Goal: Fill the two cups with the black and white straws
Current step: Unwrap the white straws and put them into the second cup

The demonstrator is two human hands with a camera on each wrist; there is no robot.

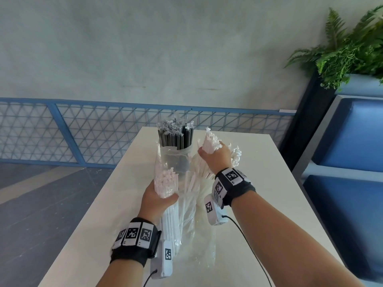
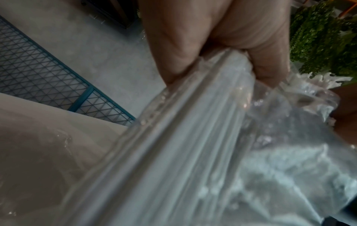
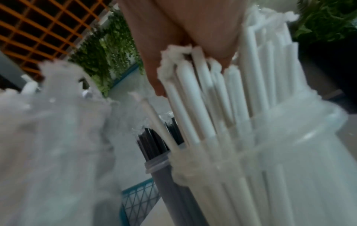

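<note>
On the white table (image 1: 259, 183) a clear cup (image 1: 176, 156) at the far middle holds black wrapped straws (image 1: 176, 137). Right of it a second clear cup (image 3: 280, 152) holds white wrapped straws (image 3: 193, 107). My right hand (image 1: 215, 156) grips a bunch of those white straws (image 1: 210, 141) at their tops, above that cup. My left hand (image 1: 159, 201) holds a clear plastic bag (image 1: 186, 220) of white straws (image 1: 165, 181), its fingers (image 2: 193, 45) curled round the bag (image 2: 173, 152) and the bundle inside.
A blue mesh railing (image 1: 83, 129) runs behind the table. A potted fern (image 1: 348, 50) on a dark stand and blue cushioned seating (image 1: 352, 146) are at the right. Loose clear plastic lies on the table near me.
</note>
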